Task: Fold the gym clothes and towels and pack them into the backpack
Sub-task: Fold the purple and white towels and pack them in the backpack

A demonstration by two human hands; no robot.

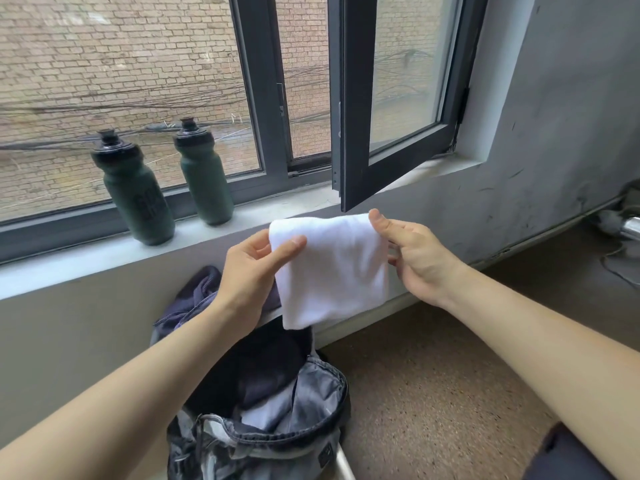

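I hold a folded white towel (332, 271) up in front of the wall below the window sill. My left hand (252, 275) pinches its upper left corner, and my right hand (415, 261) grips its upper right edge. The towel hangs down above the open grey backpack (311, 441), which stands on the floor under my arms. Inside the backpack lie dark clothes (256, 368) and something white (263, 415). A dark garment (197, 292) lies draped behind the backpack, against the wall.
Two dark green water bottles (135, 188) (204, 174) stand on the window sill (69, 261). An open window sash (349, 168) juts inward just above the towel. Brown speckled floor (433, 393) spreads to the right; a metal object with cables (623, 230) lies at the far right.
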